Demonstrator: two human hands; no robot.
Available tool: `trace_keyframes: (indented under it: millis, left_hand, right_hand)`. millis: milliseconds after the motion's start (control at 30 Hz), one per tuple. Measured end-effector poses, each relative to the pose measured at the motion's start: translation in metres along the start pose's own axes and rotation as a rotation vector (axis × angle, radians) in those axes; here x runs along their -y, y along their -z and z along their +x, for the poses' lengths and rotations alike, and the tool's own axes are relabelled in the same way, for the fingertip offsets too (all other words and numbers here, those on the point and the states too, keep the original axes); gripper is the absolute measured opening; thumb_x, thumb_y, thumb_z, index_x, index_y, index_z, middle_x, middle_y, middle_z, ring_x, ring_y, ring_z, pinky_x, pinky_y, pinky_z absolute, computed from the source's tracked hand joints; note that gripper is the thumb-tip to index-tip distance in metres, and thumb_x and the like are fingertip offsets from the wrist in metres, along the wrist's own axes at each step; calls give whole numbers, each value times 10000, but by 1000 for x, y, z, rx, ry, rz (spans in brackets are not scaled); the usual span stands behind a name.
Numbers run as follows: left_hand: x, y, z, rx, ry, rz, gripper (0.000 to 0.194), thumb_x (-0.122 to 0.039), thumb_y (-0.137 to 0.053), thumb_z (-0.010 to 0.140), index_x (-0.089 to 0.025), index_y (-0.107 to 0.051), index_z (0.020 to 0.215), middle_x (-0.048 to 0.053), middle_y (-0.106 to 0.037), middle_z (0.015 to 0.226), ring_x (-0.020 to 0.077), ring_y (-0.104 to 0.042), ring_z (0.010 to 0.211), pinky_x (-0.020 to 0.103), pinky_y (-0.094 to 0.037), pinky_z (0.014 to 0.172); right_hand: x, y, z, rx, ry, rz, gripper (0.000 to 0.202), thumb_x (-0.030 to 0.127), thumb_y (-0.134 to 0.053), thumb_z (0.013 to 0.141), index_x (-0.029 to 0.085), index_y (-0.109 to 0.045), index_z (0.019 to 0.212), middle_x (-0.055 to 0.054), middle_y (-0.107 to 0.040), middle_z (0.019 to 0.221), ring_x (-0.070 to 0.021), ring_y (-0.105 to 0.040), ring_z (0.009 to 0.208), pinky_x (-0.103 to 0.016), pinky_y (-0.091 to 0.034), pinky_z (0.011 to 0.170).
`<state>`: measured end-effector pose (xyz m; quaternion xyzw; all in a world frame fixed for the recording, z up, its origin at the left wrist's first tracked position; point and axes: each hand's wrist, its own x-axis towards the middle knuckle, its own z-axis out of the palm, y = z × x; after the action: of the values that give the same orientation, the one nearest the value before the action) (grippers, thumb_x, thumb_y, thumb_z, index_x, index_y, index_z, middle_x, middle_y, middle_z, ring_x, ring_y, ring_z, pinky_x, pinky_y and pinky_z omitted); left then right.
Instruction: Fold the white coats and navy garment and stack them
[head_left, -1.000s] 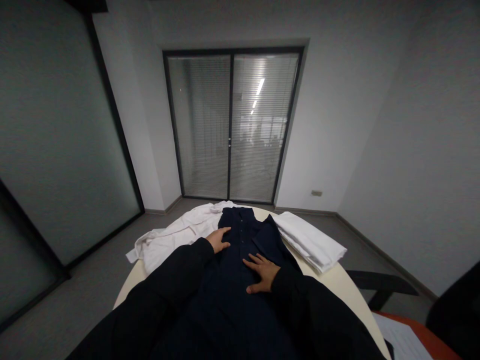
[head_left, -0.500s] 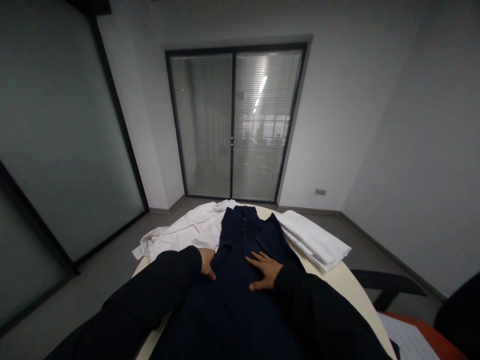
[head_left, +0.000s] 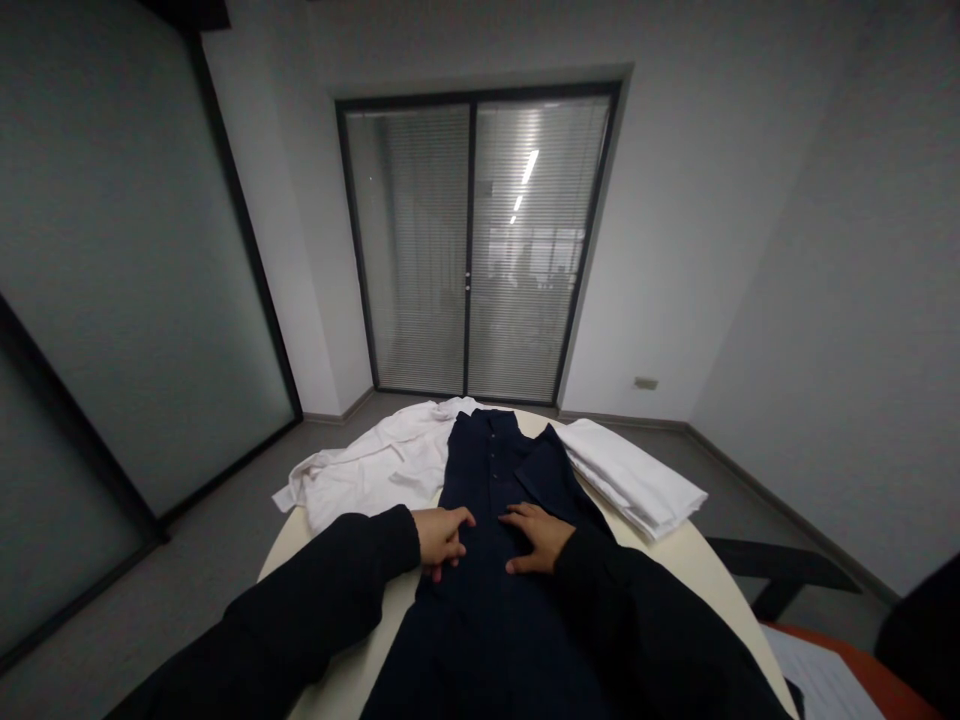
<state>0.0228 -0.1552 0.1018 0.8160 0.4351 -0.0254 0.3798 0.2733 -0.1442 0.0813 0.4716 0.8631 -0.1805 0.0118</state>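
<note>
A navy button-up shirt [head_left: 491, 620] lies lengthwise on the table, its collar at the far end and its buttons facing up. One sleeve is folded over its right side. My left hand [head_left: 444, 538] is at the shirt's left edge, fingers curled and closed on the cloth there; part of the grip is hidden. Spread on the shirt's middle, to the right of the button line, my right hand [head_left: 541, 538] presses down with its fingers apart. The shirt's near end runs out of view at the bottom.
A rumpled white shirt [head_left: 367, 470] covers the far left of the round cream table [head_left: 720, 600]. Folded white cloth [head_left: 634, 475] lies at the right edge. Beyond stand a black chair armrest [head_left: 784, 565] and papers [head_left: 821, 675] on an orange surface.
My left hand has moved right and curled its fingers, bringing the navy shirt's left edge inward and baring more table. The right hand stays almost in place on the shirt.
</note>
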Motion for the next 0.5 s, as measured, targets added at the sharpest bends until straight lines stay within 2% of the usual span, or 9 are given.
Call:
trace_keyframes:
  millis: [67, 133, 200, 233, 333, 367, 433, 500]
  left_hand:
    - [12, 2, 7, -81, -35, 77, 412, -162, -460, 877, -244, -391, 1275, -5, -693, 915, 124, -642, 547, 241, -498, 549]
    - [23, 6, 14, -217, -116, 217, 416, -111, -525, 821, -237, -479, 1214, 18, -679, 1004, 167, -678, 805, 276, -519, 739]
    - [33, 10, 22, -316, -179, 313, 427, -90, -581, 778, -229, -540, 1180, 50, -639, 1128, 208, -623, 1030, 305, -480, 891]
    - [37, 11, 25, -343, -193, 334, 433, -91, -594, 776, -228, -555, 1185, 60, -617, 1174, 217, -601, 1071, 311, -466, 920]
    - [44, 12, 35, -323, -187, 350, 446, -139, -627, 789, -239, -573, 1219, 64, -589, 1215, 204, -628, 972, 306, -483, 871]
    - [46, 11, 38, -305, -181, 355, 451, -165, -649, 784, -246, -581, 1222, 62, -585, 1219, 200, -635, 935, 305, -489, 850]
    - [47, 11, 43, -278, -168, 363, 467, -218, -689, 766, -260, -593, 1221, 57, -575, 1225, 199, -636, 906, 304, -494, 825]
    - [48, 10, 47, -276, -155, 365, 481, -250, -710, 750, -267, -599, 1218, 53, -567, 1223, 201, -633, 906, 303, -494, 816]
  right_hand:
    - [13, 7, -7, -21, 53, -38, 615, 501, -744, 649, 183, -645, 1166, -130, -624, 1183, -314, -579, 1095, -373, -445, 894]
    - [33, 13, -15, 4, 127, -41, 394, 504, -698, 705, 208, -697, 964, -60, -685, 960, -239, -638, 897, -297, -450, 736]
    - [58, 11, -25, 88, 243, 10, 363, 559, -662, 734, 235, -697, 894, 6, -695, 834, -169, -641, 748, -242, -399, 615]
    - [71, 7, -30, 130, 315, 26, 364, 570, -672, 720, 248, -695, 888, 29, -693, 798, -151, -636, 717, -228, -371, 577]
    - [105, -22, -39, 178, 571, 41, 343, 503, -712, 709, 288, -683, 975, 66, -682, 749, -128, -635, 738, -202, -342, 556]
    - [114, -35, -40, 170, 626, 44, 304, 464, -688, 754, 305, -677, 1012, 70, -683, 747, -118, -634, 728, -198, -332, 539]
    - [127, -62, -39, 98, 663, 46, 190, 376, -580, 871, 311, -688, 1013, 53, -694, 758, -107, -622, 656, -205, -310, 492]
    - [136, -83, -37, 81, 639, 65, 180, 340, -551, 894, 303, -706, 979, 44, -687, 686, -110, -607, 576, -205, -331, 479]
